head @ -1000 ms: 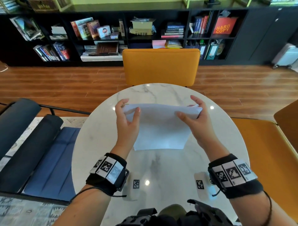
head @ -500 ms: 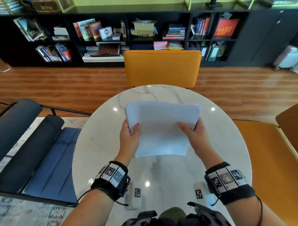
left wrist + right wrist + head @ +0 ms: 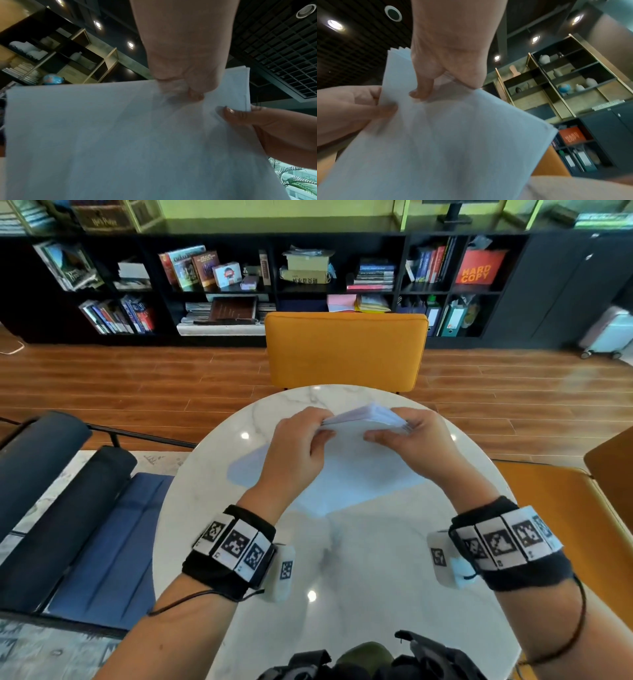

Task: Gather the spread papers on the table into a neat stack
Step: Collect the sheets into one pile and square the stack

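A stack of white papers (image 3: 356,474) stands tilted on edge over the round marble table (image 3: 342,577), its top edge slightly fanned. My left hand (image 3: 322,426) pinches the top edge on the left, thumb toward me and fingers behind. Close beside it, my right hand (image 3: 404,428) pinches the same edge on the right. In the left wrist view the left hand (image 3: 185,83) grips the papers (image 3: 120,135) from above. In the right wrist view the right hand (image 3: 443,78) grips the papers (image 3: 445,135), whose sheet edges are uneven at the top.
An orange chair (image 3: 346,350) stands at the table's far side, with a dark bookshelf (image 3: 308,278) behind it. A dark blue lounge chair (image 3: 85,525) is at the left and another orange chair (image 3: 565,508) at the right.
Both hands have moved from the stack's sides up to its top edge and come closer together. The stack has turned and tipped up more steeply.
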